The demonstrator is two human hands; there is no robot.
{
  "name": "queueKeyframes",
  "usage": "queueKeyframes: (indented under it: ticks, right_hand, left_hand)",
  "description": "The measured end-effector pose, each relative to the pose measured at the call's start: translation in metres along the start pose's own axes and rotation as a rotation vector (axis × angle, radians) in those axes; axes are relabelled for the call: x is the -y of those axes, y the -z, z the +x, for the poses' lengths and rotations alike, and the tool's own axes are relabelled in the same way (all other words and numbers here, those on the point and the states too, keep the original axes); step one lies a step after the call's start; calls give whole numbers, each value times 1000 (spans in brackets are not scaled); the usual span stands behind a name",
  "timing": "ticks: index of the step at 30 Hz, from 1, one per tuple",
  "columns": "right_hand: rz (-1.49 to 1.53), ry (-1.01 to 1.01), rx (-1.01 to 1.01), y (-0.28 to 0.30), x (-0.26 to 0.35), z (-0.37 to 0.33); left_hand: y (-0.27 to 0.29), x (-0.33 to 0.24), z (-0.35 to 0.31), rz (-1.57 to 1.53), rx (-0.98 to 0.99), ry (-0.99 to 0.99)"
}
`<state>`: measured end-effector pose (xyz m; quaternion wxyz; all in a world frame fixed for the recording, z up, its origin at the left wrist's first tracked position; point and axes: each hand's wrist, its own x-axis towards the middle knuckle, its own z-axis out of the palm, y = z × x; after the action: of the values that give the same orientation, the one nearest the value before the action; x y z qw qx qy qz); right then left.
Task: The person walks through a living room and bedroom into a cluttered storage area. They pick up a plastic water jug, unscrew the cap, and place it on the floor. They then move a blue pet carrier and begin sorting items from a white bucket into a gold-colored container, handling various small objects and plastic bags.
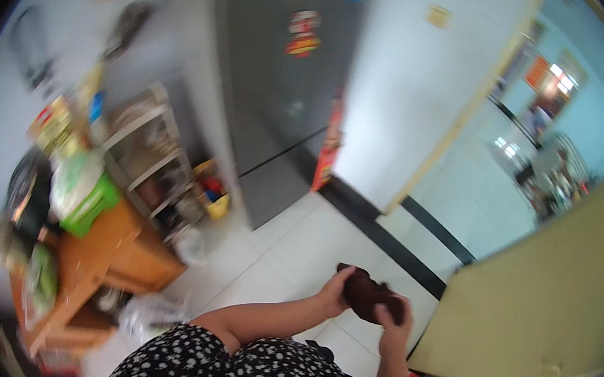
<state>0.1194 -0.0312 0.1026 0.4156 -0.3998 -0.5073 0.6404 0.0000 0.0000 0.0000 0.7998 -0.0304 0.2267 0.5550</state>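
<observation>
Both of my hands hold a dark reddish-brown, soft-looking bundle in front of my body, above the tiled floor. It looks like folded cloth, but blur hides its exact kind. Closed on its left end is my left hand, with the thumb along the edge. My right hand grips the right end, its thumb lying on top. The patterned black-and-white garment I wear fills the lower edge.
A tall grey refrigerator stands ahead. To the left are a wooden table piled with bags, a shelf rack and a yellow bucket. At right, a yellowish panel borders a doorway with a dark threshold strip.
</observation>
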Motion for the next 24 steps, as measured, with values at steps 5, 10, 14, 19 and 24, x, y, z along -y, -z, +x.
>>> queueKeyframes:
  ticks: [5,10,14,19,24]
  right_hand:
    - [-816,758,-18,0,57,125]
    - [-660,608,-538,95,52,208]
    - [-16,206,-807,219,34,254]
    - [777,123,-756,365,39,285]
    - [463,307,-783,443,122,353]
  left_hand:
    - [-96,-99,116,22,201,254]
    - [-163,-48,199,-348,205,376]
    - [-194,-18,250,235,-12,381]
    - [-255,3,357,301,123,465]
    - [-301,14,494,328,223,431]
